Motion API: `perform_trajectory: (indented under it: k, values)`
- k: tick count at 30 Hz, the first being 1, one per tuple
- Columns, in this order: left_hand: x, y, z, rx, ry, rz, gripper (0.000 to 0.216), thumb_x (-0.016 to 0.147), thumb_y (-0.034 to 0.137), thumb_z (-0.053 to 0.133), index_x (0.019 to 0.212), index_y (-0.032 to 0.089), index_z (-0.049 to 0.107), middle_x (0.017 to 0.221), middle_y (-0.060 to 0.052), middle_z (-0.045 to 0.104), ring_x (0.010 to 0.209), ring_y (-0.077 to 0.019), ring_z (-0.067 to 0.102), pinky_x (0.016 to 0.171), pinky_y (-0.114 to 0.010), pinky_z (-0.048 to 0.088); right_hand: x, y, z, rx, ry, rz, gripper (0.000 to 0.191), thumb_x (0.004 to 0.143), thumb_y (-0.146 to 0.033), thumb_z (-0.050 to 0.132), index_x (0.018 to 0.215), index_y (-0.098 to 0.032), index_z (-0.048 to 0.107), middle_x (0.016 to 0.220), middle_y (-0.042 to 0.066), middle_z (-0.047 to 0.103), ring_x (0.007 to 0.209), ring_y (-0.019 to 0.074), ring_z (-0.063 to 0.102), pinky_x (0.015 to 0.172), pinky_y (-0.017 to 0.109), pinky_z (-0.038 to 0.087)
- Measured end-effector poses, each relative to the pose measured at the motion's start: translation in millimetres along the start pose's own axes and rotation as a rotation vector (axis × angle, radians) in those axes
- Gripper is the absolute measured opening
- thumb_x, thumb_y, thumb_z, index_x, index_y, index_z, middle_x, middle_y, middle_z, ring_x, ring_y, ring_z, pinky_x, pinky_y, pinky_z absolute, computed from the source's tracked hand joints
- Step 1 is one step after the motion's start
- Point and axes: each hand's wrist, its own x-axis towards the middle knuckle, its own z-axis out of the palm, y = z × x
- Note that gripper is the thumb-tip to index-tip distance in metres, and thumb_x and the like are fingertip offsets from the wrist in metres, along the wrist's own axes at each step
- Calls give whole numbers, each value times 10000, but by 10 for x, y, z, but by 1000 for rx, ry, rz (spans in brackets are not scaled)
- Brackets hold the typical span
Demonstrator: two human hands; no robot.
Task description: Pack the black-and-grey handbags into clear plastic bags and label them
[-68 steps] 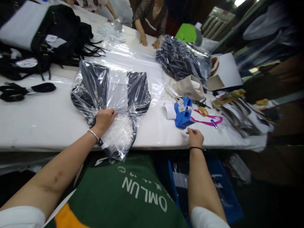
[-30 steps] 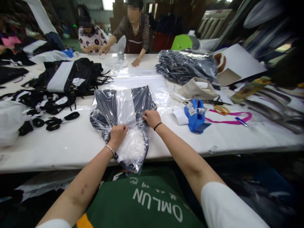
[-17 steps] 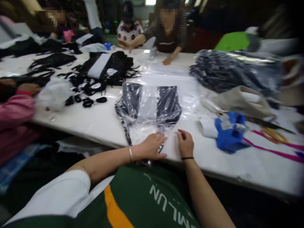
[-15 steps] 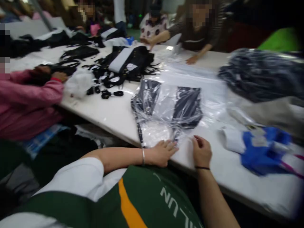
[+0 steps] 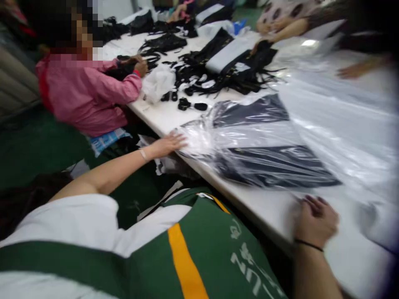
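Observation:
A dark bag sealed in clear plastic wrap [image 5: 255,145] lies on the white table [image 5: 264,207]. My left hand [image 5: 170,143] reaches out flat, fingers stretched, touching the near left end of the plastic at the table's edge. My right hand [image 5: 314,220] rests on the table just below the right end of the package, fingers curled loosely; it is blurred and I see nothing in it.
A person in a pink shirt [image 5: 87,95] sits at the left and handles black straps [image 5: 162,45]. A pile of black bags with a white panel [image 5: 230,62] lies beyond. More clear plastic [image 5: 343,120] spreads to the right. Other people's hands work at the far side.
The view has swung left and the picture is smeared. My left hand has slid left along the package's edge and my hands are now far apart.

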Motion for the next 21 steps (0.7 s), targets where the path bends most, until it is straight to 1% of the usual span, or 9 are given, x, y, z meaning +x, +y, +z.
perform_trajectory:
  k: [1,3,4,6,8,12,15,18,21]
  values:
    - [-90,-193,-47,26,111,-134,612,857,-1,342,1391,178,581,1521,-69,499,1477,-216,368,1222,-537,238,7,-22,6,-23,-10,-39,239,790,-425,604,943,-292,730,1233,185,660,1205,346,608,1047,561,458]
    - [-62,-406,-69,8,235,-114,516,897,56,320,1346,60,574,1504,-172,493,1483,-322,337,1140,-684,275,25,-53,21,-30,-38,-59,274,804,-425,547,899,-216,696,1127,172,687,1114,327,639,1006,568,494]
    - [48,-405,-51,-50,328,-78,493,931,116,342,1375,87,554,1502,-150,502,1482,-310,344,1145,-640,324,37,-62,30,-24,-29,-58,283,815,-421,535,905,-199,686,1109,161,689,1087,305,645,984,540,513]
    - [390,-157,22,-231,449,-22,455,975,192,404,1409,166,537,1469,-98,549,1427,-247,448,1181,-532,362,55,-74,45,12,-9,-34,282,837,-406,534,944,-184,669,1093,141,692,1045,263,654,973,479,529]
    - [805,369,125,-357,483,81,412,990,236,458,1385,200,565,1398,-89,611,1336,-215,551,1160,-445,428,49,-90,49,89,20,30,301,855,-392,550,1040,-175,646,1111,134,692,982,231,675,949,435,546]
    - [1630,1631,376,-376,422,321,493,969,333,557,1427,153,528,1407,-133,601,1393,-245,493,1168,-429,423,5,-133,42,255,59,134,464,877,-401,584,1285,-183,545,1294,150,636,997,208,693,947,393,559]
    - [2082,2194,536,-245,249,365,600,928,273,594,1474,60,465,1521,-193,470,1459,-308,395,1181,-464,391,10,-151,48,273,65,142,525,897,-435,580,1354,-184,518,1373,161,592,1033,212,683,974,395,547]
    - [2254,2268,599,-171,111,305,532,906,61,462,1433,80,534,1477,-165,530,1350,-267,540,1108,-382,470,11,-156,36,270,71,155,556,913,-479,577,1379,-182,516,1331,160,622,1019,215,675,989,412,536]
    - [2160,2044,539,-223,58,163,539,912,93,475,1426,220,576,1318,-84,673,1128,-242,696,967,-353,565,-60,-196,-29,393,-17,175,686,902,-535,609,1470,-193,429,1358,165,603,1104,221,659,1033,409,513]
